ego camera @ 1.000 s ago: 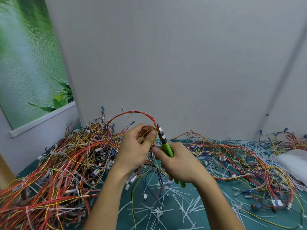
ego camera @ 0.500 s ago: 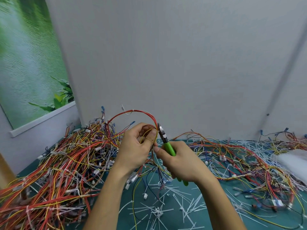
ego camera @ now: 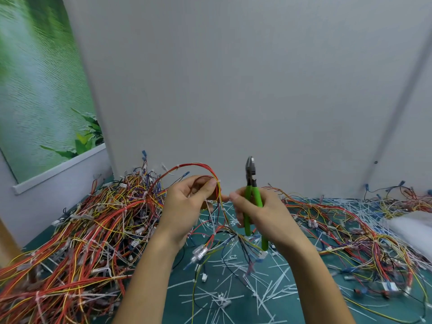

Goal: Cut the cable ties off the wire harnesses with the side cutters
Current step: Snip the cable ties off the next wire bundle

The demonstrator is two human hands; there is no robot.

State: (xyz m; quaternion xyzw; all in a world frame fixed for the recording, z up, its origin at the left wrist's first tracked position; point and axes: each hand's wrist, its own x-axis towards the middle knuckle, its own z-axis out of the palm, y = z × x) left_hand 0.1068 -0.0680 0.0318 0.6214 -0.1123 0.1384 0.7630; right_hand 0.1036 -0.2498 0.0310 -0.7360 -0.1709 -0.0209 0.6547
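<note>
Over the teal counter's (ego camera: 180,307) middle, our left hand (ego camera: 187,206) pinches one looped red-and-yellow wire harness (ego camera: 198,166); just beside it, our right hand (ego camera: 264,213), fingers (ego camera: 240,202) curled, grips one upright pair of green-handled steel side cutters (ego camera: 251,181).

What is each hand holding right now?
Left hand: pinches the harness.
Right hand: grips the cutters, tip up, clear of the harness.

- Bright, even, soft light; colours read clear.
- Shadows are faint: a soft dimness under the wires (ego camera: 70,242) on the worktop (ego camera: 180,307).
- Wide-angle bending: the wall (ego camera: 233,78) edges lean and curve toward the sides.
- Slight blur overall; the poster (ego camera: 35,90) and the outer wires look smeared.
</note>
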